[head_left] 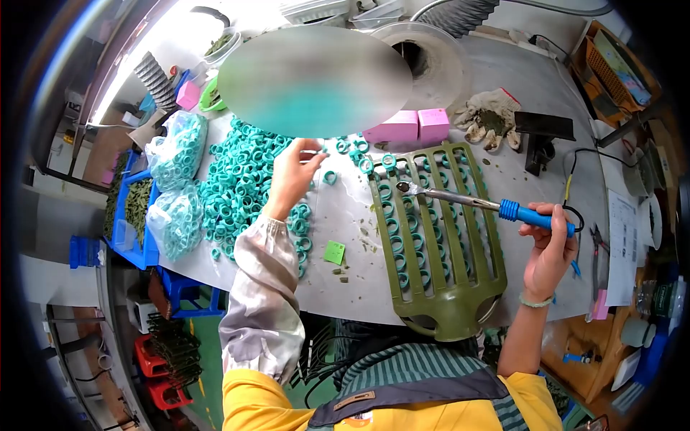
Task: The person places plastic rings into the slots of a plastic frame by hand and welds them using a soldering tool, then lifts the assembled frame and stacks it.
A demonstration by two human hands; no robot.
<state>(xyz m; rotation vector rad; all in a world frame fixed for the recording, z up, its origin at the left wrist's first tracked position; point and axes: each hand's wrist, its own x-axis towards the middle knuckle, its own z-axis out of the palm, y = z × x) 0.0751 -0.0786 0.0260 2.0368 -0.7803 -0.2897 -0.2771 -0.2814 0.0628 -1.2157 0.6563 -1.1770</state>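
Note:
My right hand (548, 248) grips the blue handle of a soldering iron (467, 199). The iron's dark tip lies over the upper left part of an olive-green slatted frame (453, 312). Teal rings (402, 280) sit in rows beneath and between the slats. My left hand (291, 176) is at the right edge of a large heap of loose teal rings (233, 187). Its fingers are curled together, and I cannot make out what is between them. A single ring (330, 177) lies just right of that hand, and another ring (389, 161) is at the frame's top edge.
Two bags of rings (176, 219) lie left of the heap. Pink blocks (433, 125), a stained glove (492, 118) and a black stand (540, 136) are at the back. A green square (334, 252) lies mid-table. Pliers (598, 248) rest at right. A blurred patch hides the far middle.

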